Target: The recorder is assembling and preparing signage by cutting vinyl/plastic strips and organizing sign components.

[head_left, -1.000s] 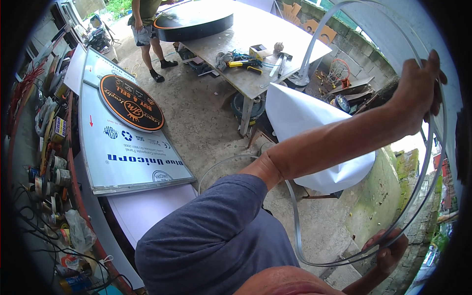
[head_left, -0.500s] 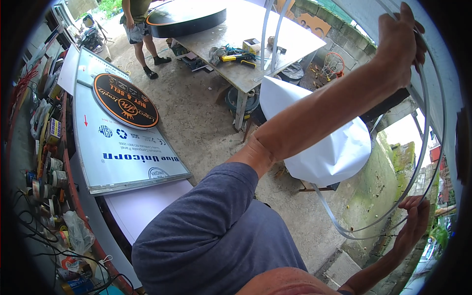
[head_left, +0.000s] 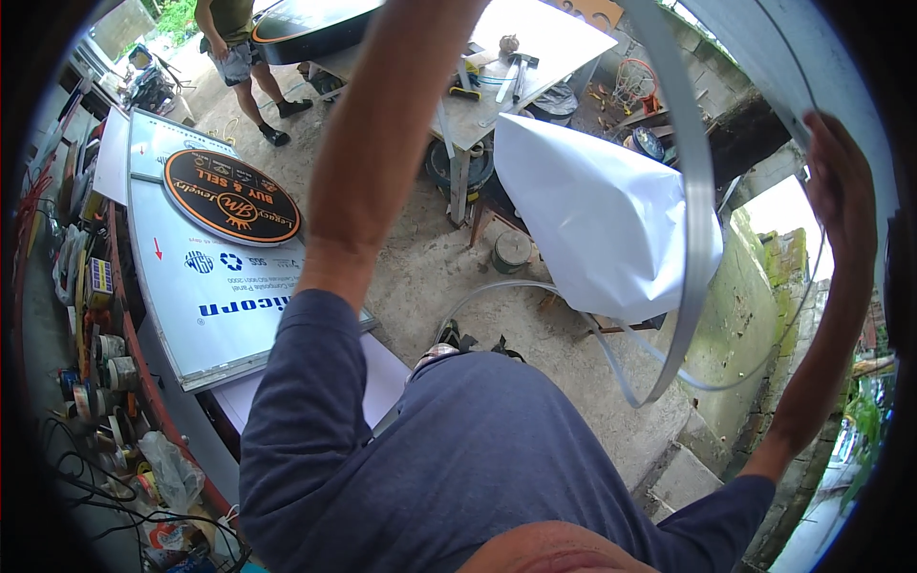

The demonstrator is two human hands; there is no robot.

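On the pale worktable (head_left: 573, 40), a black-sided round sign (head_left: 320, 43), a hammer (head_left: 519, 82) and a yellow-and-black tool (head_left: 465, 94).

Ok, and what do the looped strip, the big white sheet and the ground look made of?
Looped strip: probably thin metal, possibly plastic; grey, smooth, with a soft sheen along its curve. White sheet: paper or plastic film, I can't tell which; smooth, with soft creases. Ground: likely concrete; dull, rough and patchy grey.
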